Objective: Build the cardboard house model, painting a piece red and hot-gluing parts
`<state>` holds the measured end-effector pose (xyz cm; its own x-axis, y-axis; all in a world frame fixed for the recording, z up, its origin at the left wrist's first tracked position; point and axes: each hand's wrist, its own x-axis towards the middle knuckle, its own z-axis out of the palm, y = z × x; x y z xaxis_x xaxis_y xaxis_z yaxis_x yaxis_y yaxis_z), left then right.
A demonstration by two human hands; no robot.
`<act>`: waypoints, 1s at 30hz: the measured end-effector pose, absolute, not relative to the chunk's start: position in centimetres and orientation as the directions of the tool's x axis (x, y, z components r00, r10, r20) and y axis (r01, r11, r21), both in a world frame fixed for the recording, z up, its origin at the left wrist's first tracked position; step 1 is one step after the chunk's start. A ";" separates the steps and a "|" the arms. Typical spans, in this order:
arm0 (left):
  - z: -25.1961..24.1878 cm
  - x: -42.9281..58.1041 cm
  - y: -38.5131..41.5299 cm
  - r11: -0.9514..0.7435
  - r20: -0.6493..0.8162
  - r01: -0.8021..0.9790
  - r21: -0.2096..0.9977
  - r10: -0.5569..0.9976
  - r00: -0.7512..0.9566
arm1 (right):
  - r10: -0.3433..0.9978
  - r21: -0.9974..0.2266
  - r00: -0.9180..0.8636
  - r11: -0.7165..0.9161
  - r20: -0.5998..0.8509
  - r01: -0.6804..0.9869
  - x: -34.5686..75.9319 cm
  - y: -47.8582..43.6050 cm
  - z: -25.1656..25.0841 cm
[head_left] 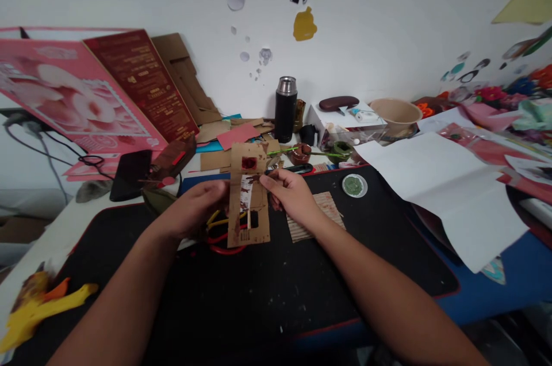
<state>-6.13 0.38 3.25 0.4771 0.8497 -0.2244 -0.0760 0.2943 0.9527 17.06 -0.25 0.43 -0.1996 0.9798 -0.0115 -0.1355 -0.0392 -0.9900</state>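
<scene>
A tall brown cardboard piece stands upright between my hands, with a dark red square near its top, a white strip with brown smears in its middle and a hole low down. My left hand grips its left edge, some fingers hidden behind it. On the right edge, my right hand pinches the cardboard between thumb and fingers. Behind the lower part lie scissors with red and yellow handles. A corrugated cardboard square rests on the black mat under my right wrist.
A small dish of green paint sits on the mat. Farther back stand a black flask, paint jars and a beige bowl. White paper lies right, a pink box stands left, and a yellow object lies front left.
</scene>
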 end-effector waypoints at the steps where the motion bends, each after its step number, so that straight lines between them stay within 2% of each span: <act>1: 3.3 -6.0 0.2 0.323 -0.268 -0.032 0.946 0.834 0.483 | 0.980 -0.992 -0.201 -0.021 0.004 -0.121 17.0 -0.3 0.3; 4: 3.7 -5.7 0.0 0.429 -0.389 0.014 0.903 0.804 0.451 | 0.974 -0.996 -0.223 0.025 0.044 -0.090 17.0 -0.3 0.1; 7: 3.9 -6.1 0.7 0.379 -0.335 -0.142 0.915 0.906 0.257 | 0.971 -0.995 -0.220 0.096 0.094 -0.002 17.1 -0.5 -0.2; 10: 3.8 -7.0 2.1 0.174 -0.185 -0.271 0.947 0.983 -0.014 | 0.959 -0.937 -0.202 0.248 0.200 0.245 17.1 -0.8 -0.3; 12: 3.5 -7.5 2.8 0.105 -0.139 -0.293 0.950 0.985 -0.099 | 0.936 -0.828 -0.250 0.338 0.247 0.448 17.0 -1.1 -0.2; 15: 3.3 -7.7 3.2 0.094 -0.134 -0.314 0.945 0.985 -0.109 | 0.917 -0.671 -0.334 0.388 0.216 0.632 16.7 -1.2 -0.1; 19: 3.2 -7.3 3.0 0.083 -0.120 -0.308 0.948 0.987 -0.104 | 0.933 -0.552 -0.315 0.358 0.174 0.753 16.1 -0.6 -0.2; 30: 3.2 -7.0 2.9 0.080 -0.114 -0.304 0.949 0.989 -0.095 | 0.943 -0.305 -0.327 0.328 0.055 0.894 14.4 0.0 -0.2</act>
<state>-7.03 2.92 3.19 -0.0953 0.9889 -0.1138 -0.3038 0.0800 0.9494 14.38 0.04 -0.16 -0.3270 0.9434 0.0549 0.8942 0.3277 -0.3051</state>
